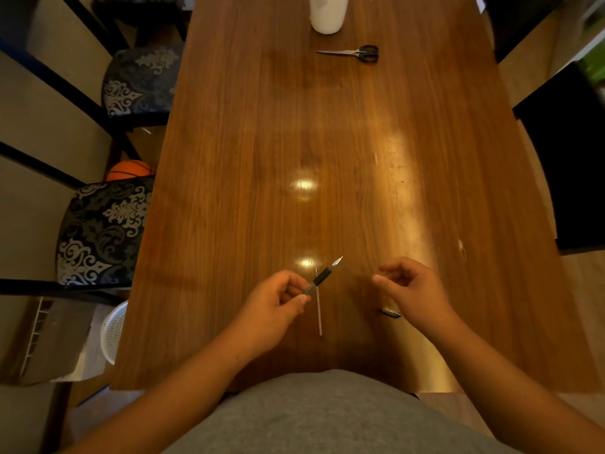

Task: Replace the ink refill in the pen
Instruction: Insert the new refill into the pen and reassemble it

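Observation:
My left hand grips a pen with a black grip and a metal tip that points up and to the right, held just above the wooden table. Under the pen a thin pale ink refill lies on the table, pointing toward me. My right hand hovers to the right of the pen with fingers curled and apart, holding nothing. A small dark pen part lies on the table, partly hidden under my right hand.
Black-handled scissors lie at the far end of the table, beside a white cylindrical container. Two patterned chairs stand along the left edge. A dark chair stands at the right.

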Demonstrator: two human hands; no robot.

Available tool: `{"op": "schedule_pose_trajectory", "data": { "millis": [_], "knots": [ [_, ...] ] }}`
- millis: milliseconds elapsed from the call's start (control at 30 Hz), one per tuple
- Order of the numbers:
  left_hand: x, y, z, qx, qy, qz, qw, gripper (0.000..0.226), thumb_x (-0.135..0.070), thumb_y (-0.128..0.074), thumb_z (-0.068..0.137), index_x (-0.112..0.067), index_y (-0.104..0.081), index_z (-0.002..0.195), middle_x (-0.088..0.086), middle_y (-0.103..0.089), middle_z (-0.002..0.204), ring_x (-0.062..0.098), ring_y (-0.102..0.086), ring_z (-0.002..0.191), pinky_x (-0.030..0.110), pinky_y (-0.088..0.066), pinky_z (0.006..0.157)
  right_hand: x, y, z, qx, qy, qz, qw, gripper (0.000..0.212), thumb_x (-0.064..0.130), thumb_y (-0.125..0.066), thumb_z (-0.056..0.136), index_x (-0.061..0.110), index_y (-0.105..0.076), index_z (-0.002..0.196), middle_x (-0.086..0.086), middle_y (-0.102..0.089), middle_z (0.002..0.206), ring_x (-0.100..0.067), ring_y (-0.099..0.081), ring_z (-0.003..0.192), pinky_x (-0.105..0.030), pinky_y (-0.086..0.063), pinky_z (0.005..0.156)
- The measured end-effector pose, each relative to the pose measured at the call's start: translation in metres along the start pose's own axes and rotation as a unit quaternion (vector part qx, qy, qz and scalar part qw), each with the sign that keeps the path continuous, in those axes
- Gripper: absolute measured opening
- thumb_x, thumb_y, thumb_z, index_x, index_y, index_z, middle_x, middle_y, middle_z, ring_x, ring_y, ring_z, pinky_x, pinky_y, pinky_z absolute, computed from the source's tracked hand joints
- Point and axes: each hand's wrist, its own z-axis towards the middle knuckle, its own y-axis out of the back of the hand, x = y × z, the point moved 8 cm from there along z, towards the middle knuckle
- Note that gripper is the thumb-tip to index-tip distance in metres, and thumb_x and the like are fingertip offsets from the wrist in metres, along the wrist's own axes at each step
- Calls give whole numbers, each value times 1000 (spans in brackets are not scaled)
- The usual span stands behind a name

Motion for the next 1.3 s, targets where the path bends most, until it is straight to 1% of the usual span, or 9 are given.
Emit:
{"op": "schedule_pose_trajectory", "data": {
  "millis": [100, 200, 267, 500, 667, 833, 967, 1200, 1300],
  "knots": [
    [22, 0, 2, 7, 43, 10, 999, 17, -9, -61, 91, -26, -63, 94, 4, -69, 95, 5, -64, 74, 19, -51, 60, -37, 1, 0, 24, -4, -191, 981, 27, 31, -74, 81, 27, -65, 106, 9, -61, 93, -7, -58, 78, -18, -43, 59],
    [41, -2, 4, 14, 76, 16, 997, 14, -9, -61, 91, -22, -63, 96, 7, -68, 97, 3, -64, 72, 19, -51, 60, -62, -6, -3, 55, 9, -297, 953, 32, 33, -71, 83, 27, -63, 113, 9, -57, 103, -10, -56, 90, -27, -50, 73],
    [49, -2, 5, 13, 90, 16, 996, 14, -7, -61, 91, -20, -62, 96, 7, -67, 95, 5, -63, 71, 20, -50, 60, -72, -9, -4, 57, 11, -321, 945, 30, 31, -70, 84, 26, -62, 112, 7, -57, 104, -12, -56, 93, -30, -51, 77],
    [61, -3, 4, 14, 115, 24, 993, 14, -9, -60, 92, -22, -63, 96, 5, -68, 96, 9, -64, 75, 21, -49, 61, -80, -15, 0, 42, 34, -328, 943, 14, 23, -69, 83, 29, -57, 86, 7, -53, 90, -14, -53, 82, -25, -42, 64],
    [55, -4, 4, 13, 106, 9, 994, 14, -7, -60, 91, -21, -63, 95, 5, -67, 93, 9, -63, 74, 21, -50, 61, -70, -18, 0, 60, -2, -272, 960, 24, 26, -65, 87, 38, -47, 78, 11, -61, 81, -6, -57, 70, -24, -45, 53],
    [35, -4, 4, 17, 70, 12, 997, 16, -11, -60, 91, -25, -64, 96, 3, -69, 96, 4, -64, 74, 19, -51, 62, -20, -10, -4, 46, 17, -54, 997, 8, 23, -69, 87, 29, -65, 85, 2, -63, 76, -3, -53, 59, -18, -45, 52],
    [15, -6, 4, 24, 26, 6, 999, 21, -12, -60, 91, -32, -65, 93, 0, -69, 92, 5, -66, 76, 21, -51, 65, 22, -1, -9, 52, 21, 106, 993, 13, 9, -67, 86, 17, -72, 96, -9, -64, 80, -10, -55, 68, -25, -47, 61],
    [-11, -6, 0, 29, -27, -2, 999, 29, -16, -62, 91, -45, -65, 90, -5, -69, 90, 8, -67, 81, 24, -52, 68, 71, 4, -19, 85, 79, 131, 985, 17, 5, -64, 88, 15, -73, 98, -25, -63, 82, -20, -52, 70, -36, -44, 65],
    [-15, -4, -2, 29, -37, 1, 999, 29, -16, -61, 91, -45, -65, 91, -7, -69, 91, 8, -67, 82, 24, -53, 68, 78, 2, -22, 101, 84, 133, 982, 16, 4, -63, 88, 12, -73, 98, -17, -62, 79, -22, -51, 70, -38, -43, 67]
  ]
}}
